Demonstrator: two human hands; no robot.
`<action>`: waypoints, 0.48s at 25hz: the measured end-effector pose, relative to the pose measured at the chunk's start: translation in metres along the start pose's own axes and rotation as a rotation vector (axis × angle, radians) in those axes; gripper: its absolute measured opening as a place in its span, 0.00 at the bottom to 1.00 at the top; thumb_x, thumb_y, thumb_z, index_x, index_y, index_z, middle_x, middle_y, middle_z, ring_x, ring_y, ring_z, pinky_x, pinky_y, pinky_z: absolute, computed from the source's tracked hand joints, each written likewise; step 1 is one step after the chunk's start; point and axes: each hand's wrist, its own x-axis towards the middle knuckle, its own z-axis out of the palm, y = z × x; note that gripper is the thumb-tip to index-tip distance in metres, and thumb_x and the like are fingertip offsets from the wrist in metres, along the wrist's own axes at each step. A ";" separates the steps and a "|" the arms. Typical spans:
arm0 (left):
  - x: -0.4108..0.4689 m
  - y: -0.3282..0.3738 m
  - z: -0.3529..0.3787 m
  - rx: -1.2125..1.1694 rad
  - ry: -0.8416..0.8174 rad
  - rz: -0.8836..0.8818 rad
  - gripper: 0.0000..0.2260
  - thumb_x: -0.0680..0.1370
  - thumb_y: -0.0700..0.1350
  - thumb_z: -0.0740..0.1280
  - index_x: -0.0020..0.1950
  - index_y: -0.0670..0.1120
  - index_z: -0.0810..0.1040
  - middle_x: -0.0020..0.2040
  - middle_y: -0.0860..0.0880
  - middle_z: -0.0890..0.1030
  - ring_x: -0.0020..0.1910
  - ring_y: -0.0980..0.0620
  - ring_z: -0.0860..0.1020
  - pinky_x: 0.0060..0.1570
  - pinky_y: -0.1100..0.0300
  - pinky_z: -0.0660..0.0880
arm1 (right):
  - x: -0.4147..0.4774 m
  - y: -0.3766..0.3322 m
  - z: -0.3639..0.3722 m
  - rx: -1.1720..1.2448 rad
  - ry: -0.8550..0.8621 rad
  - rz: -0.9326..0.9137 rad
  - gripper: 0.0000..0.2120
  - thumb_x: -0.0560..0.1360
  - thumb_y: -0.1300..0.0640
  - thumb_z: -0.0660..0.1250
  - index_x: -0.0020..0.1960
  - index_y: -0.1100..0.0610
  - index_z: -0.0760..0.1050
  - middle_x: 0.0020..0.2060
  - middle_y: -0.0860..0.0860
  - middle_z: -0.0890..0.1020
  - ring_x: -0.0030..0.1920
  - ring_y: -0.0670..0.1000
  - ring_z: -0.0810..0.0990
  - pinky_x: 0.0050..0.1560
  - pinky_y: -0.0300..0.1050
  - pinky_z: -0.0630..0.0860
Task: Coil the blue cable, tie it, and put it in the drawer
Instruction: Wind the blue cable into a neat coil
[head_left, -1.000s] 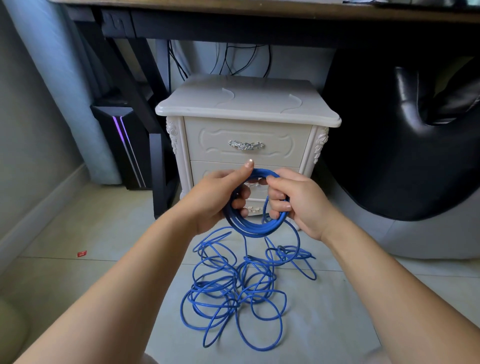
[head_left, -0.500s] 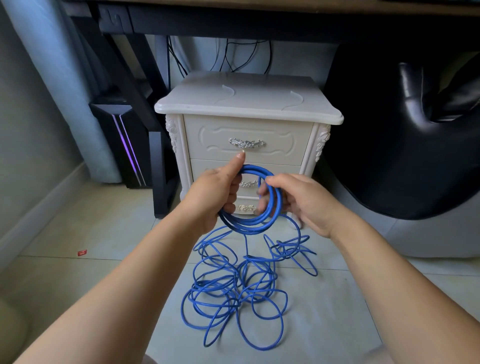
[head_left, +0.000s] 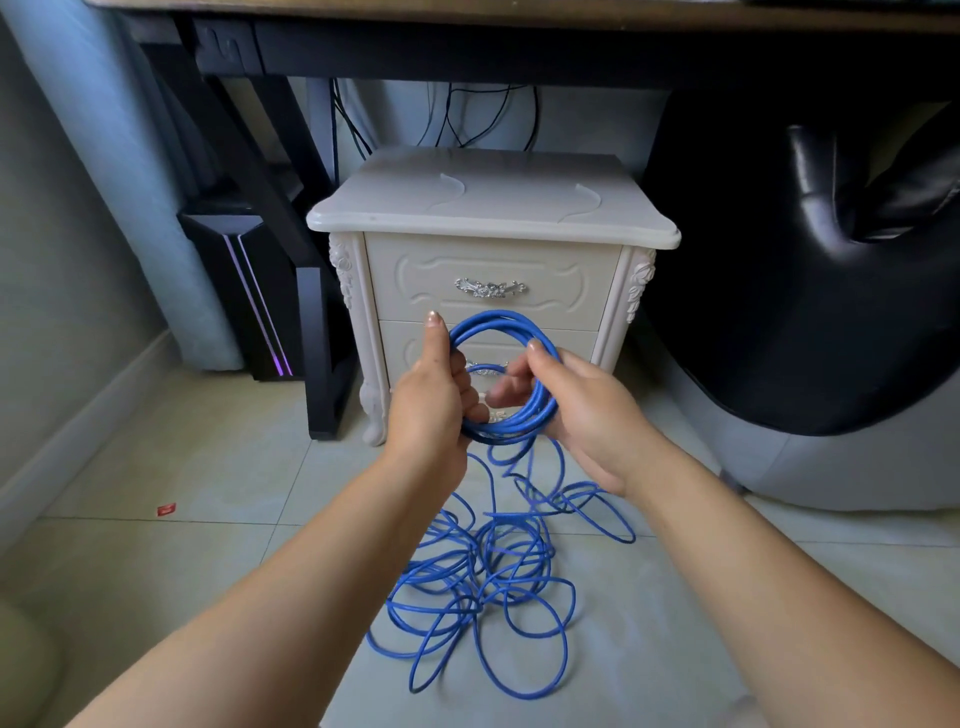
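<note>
Closest to me, below my forearms, most of the blue cable (head_left: 511, 517) lies slack on the pale tiled floor (head_left: 675, 623), a loose tangle of overlapping loops with a few wider ones thrown out to the front and right. A strand climbs from the tangle to a neat round coil (head_left: 493, 318) of several turns, held upright in the air between my hands. My left hand (head_left: 431, 400) grips the coil's left side, fingers curled round the bundle and thumb pointing straight up. My right hand (head_left: 582, 410) holds the right side, thumb on the outside and fingers curled through the ring. Just behind the coil stands a cream nightstand (head_left: 493, 208) with carved corners; its top drawer (head_left: 415, 280) is closed and carries an ornate silver handle (head_left: 490, 288). A small red scrap (head_left: 167, 510) lies on the tiles to the left. Further back are a black PC tower (head_left: 244, 291) with a purple light strip, a glossy black seat (head_left: 805, 312) on the right, and a dark desk (head_left: 467, 52) overhead with thin black wires (head_left: 534, 119) hanging down the wall.
</note>
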 end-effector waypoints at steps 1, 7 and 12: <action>-0.002 -0.002 0.001 0.003 -0.004 0.007 0.23 0.82 0.58 0.58 0.30 0.51 0.58 0.25 0.54 0.55 0.22 0.55 0.54 0.25 0.61 0.57 | 0.000 -0.002 0.001 0.109 0.026 0.004 0.12 0.83 0.53 0.58 0.46 0.59 0.74 0.35 0.52 0.81 0.39 0.52 0.82 0.48 0.50 0.78; -0.003 -0.006 -0.001 0.007 -0.077 -0.011 0.23 0.82 0.58 0.57 0.30 0.50 0.59 0.27 0.51 0.54 0.24 0.52 0.56 0.26 0.60 0.70 | 0.002 -0.010 0.004 0.221 0.125 0.026 0.21 0.78 0.39 0.60 0.39 0.56 0.69 0.24 0.47 0.63 0.25 0.48 0.62 0.39 0.47 0.70; -0.009 -0.008 -0.001 0.091 -0.185 -0.109 0.24 0.81 0.61 0.57 0.36 0.43 0.71 0.24 0.49 0.67 0.21 0.51 0.70 0.40 0.52 0.78 | 0.008 -0.011 0.005 -0.010 0.385 0.003 0.26 0.83 0.41 0.52 0.31 0.55 0.62 0.18 0.46 0.59 0.19 0.48 0.58 0.27 0.43 0.67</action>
